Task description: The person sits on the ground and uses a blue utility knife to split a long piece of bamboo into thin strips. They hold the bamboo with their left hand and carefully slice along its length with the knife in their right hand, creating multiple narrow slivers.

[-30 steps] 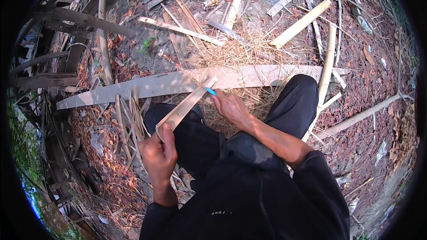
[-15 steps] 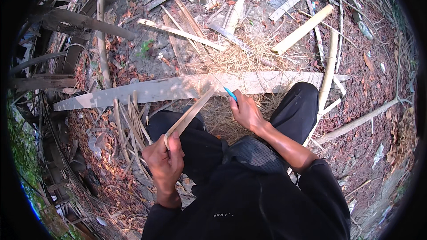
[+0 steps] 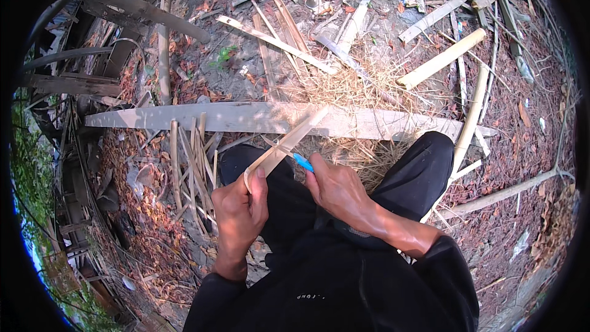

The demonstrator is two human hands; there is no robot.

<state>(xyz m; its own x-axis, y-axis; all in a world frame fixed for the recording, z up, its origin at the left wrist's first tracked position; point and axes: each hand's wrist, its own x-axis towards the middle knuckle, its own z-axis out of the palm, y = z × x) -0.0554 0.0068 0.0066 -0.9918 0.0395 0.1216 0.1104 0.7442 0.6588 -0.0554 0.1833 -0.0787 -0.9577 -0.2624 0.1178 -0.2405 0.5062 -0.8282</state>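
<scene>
My left hand (image 3: 239, 212) is closed round the near end of a pale, flat bamboo strip (image 3: 302, 126). The strip slants away to the right, its far end over a long grey plank (image 3: 215, 118); I cannot tell if they touch. In my right hand (image 3: 339, 189) is a small knife (image 3: 303, 162) with a blue handle, gripped in closed fingers. Its thin blade lies across the middle of the strip, between the two hands. Both hands are above my dark-trousered legs, one knee on each side.
Curly shavings (image 3: 356, 89) are heaped beyond the plank. A thick bamboo piece (image 3: 442, 58) lies at the far right. Several thin strips (image 3: 195, 163) lean on the plank's left part. Beyond the shavings a long blade (image 3: 350, 61) lies among split bamboo. Dark timber (image 3: 144, 12) stands far left.
My right hand has brought the knife left and nearer, from by the strip's far end to its middle. The view has shifted, so the surroundings sit further right and lower.
</scene>
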